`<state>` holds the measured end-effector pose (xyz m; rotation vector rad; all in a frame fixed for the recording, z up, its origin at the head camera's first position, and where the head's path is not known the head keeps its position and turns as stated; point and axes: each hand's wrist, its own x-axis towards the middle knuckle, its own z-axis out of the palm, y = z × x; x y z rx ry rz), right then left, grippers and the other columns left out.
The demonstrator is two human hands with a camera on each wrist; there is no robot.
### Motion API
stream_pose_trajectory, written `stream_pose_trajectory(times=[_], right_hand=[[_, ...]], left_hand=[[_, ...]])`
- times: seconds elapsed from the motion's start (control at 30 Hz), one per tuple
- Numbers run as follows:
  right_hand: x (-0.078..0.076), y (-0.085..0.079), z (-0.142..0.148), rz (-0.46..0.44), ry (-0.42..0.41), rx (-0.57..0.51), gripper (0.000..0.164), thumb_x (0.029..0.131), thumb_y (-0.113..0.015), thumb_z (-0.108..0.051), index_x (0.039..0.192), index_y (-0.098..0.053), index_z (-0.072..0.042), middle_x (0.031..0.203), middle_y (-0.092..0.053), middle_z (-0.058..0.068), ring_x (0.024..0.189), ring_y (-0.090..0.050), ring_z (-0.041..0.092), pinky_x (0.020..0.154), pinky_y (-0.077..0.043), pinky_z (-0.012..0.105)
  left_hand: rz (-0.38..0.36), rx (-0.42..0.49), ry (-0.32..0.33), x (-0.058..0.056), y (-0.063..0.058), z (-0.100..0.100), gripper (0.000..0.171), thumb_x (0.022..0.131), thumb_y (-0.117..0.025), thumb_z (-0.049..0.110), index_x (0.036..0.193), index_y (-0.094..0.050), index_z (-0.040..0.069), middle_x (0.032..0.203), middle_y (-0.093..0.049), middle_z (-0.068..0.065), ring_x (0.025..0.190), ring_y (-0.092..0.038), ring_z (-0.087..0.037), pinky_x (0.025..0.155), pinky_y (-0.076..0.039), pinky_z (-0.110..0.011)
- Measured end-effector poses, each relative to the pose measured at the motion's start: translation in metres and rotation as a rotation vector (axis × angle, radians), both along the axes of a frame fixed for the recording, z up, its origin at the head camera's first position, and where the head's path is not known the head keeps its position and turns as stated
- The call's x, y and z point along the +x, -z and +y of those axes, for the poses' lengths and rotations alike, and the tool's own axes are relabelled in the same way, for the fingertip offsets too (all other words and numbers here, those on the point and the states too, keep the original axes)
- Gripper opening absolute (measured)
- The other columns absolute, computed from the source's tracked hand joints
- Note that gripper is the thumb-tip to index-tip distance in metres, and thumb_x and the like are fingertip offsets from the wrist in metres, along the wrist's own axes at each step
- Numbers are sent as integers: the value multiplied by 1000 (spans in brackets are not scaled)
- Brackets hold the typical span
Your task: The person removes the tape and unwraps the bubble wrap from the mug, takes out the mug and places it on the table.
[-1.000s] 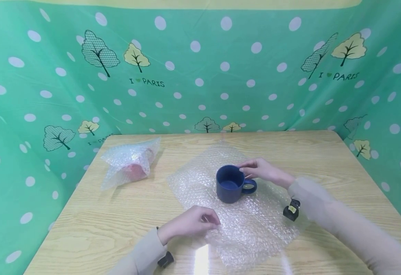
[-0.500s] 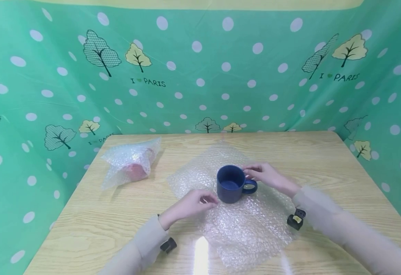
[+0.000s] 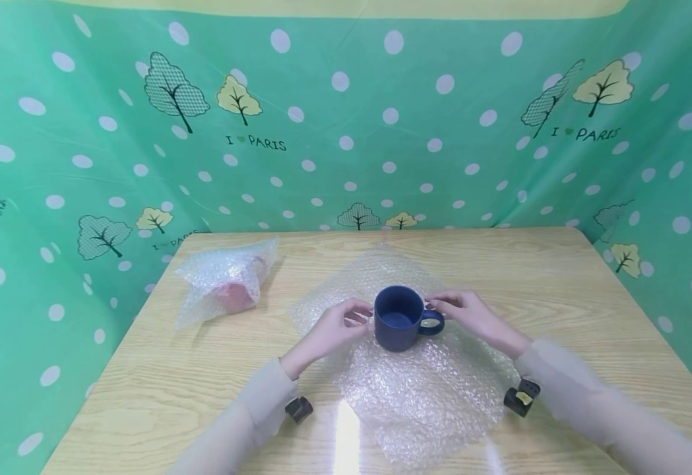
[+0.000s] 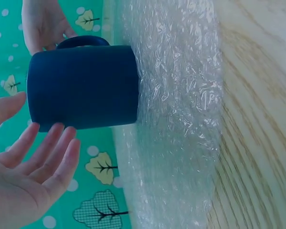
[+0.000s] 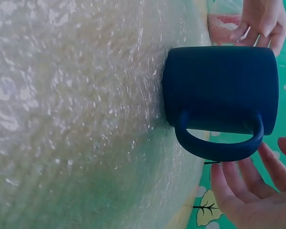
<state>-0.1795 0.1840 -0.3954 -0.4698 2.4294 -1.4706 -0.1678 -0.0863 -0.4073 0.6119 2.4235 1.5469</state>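
A dark blue mug [image 3: 398, 333] stands upright on a flat sheet of bubble wrap [image 3: 423, 402], its handle pointing right. My left hand [image 3: 335, 328] is at the mug's left side, fingers spread and gently bent, with fingertips right at the wall. In the left wrist view the thumb of that hand [image 4: 26, 183] comes close to the rim. My right hand [image 3: 473, 318] is at the other side, behind the handle. Seen from the right wrist, its loosely bent fingers [image 5: 250, 179] reach up to the handle [image 5: 224, 150]. Neither hand grips the mug.
At the back left of the wooden table [image 3: 144, 382] lies a bubble-wrapped bundle [image 3: 229, 280] with something pink inside. A green dotted cloth [image 3: 322, 165] hangs behind the table and along both sides.
My left hand has moved forward from the bubble wrap's near left part to the mug's left side. The right hand has drawn back slightly rightward from the rim. The mug stays put.
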Motion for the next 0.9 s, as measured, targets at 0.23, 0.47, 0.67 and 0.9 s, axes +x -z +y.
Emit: stream_pose_trajectory(times=[0.23,0.47,0.67,0.9], right_hand=[[8,1,2,-20,60,-41,40,92,-47,-21,118,-48,8,119,-50,26,103,-54,34,89,-45,39],[14,8,4,-65,83,-84,44,91,-48,-23,122,-45,9,124,-45,26,110,-48,36,90,-45,35],[18,11,4,-83,82,-102,46,91,-49,-24,123,-43,9,124,-44,27,112,-46,37,90,-44,36],[18,13,1,-87,119,-42,44,89,-51,-26,121,-47,5,121,-49,24,108,-50,35,89,-45,39]], left_hand=[[-18,-5,-32,-5,0,3,53,74,-70,16,119,-47,0,112,-55,-16,98,-55,-27,82,-49,-30],[-82,27,0,-10,2,9,68,71,-73,17,128,-38,1,123,-48,-16,109,-48,-32,90,-44,-42],[-104,7,14,-13,1,15,75,71,-74,20,132,-33,3,129,-43,-15,117,-42,-34,95,-38,-45],[-114,2,17,-15,3,22,81,69,-75,20,134,-30,6,133,-39,-13,118,-42,-30,96,-38,-40]])
